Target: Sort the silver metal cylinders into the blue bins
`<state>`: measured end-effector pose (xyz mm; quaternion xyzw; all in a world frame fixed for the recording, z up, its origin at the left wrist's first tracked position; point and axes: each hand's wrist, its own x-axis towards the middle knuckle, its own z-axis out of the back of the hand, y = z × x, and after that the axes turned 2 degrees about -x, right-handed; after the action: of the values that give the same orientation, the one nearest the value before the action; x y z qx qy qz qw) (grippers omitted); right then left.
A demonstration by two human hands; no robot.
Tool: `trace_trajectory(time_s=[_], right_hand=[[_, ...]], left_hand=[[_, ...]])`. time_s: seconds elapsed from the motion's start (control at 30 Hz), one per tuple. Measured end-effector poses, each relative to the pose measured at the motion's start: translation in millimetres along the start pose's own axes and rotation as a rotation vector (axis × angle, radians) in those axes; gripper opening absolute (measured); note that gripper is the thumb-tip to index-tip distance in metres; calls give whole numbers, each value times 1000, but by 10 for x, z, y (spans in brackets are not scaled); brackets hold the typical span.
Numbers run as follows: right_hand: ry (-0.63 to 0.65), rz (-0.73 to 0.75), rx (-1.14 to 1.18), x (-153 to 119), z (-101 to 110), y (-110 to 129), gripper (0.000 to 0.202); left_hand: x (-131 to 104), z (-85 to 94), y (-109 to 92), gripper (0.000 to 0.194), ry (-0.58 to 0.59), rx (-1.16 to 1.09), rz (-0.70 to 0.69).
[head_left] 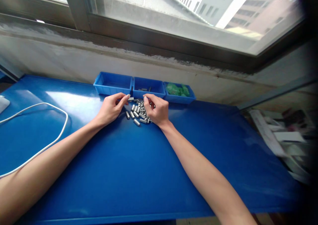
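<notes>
A pile of short, silvery metal rods [136, 113] lies on the blue table [119, 172], several of them scattered on the near side. My left hand [111, 108] is at the left of the pile, thumb and forefinger pinched on one metal rod [131, 99] that sticks out past the fingertips. Over the pile's right side is my right hand [158, 110], its fingers curled and the thumb pressed to the forefinger. What it holds, if anything, is hidden, and the hand covers part of the pile.
Three joined blue bins stand behind the pile: the left bin [113, 90], the middle bin [149, 93] with a few small pieces, and the right bin [180, 98] holding green plastic [177, 89]. A white cable [65, 119] loops at left. A window [159, 23] is behind.
</notes>
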<state>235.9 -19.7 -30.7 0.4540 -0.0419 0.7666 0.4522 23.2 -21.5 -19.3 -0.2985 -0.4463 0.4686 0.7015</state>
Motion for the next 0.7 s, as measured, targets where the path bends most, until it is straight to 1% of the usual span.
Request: trace_trajectory(time_s=[0.1,0.23,0.3,0.4,0.53,0.6,0.67,0.7], right_hand=[[9,62,-36,6,21,29,24],[97,204,-51,14,57,63,28],[138,241,-34,18,61,65,28],[168,251,-18,22,47,47,24],[168,261,4,29,23,24,25],[198,264,14,31,15,25,25],[218,234,13,32,7,28,25],[208,199,8,33,1,28,26]], left_hand=[[-4,3,19,40,8,-68,-21],[-9,9,42,37,-2,-184,-25],[-13,13,35,37,11,-222,-24],[-25,21,6,37,49,-238,-16],[-30,24,-24,39,81,-211,-21],[-26,15,-31,40,96,-185,-18],[-24,6,-38,41,87,-136,-17],[-26,6,-42,41,64,-100,-25]])
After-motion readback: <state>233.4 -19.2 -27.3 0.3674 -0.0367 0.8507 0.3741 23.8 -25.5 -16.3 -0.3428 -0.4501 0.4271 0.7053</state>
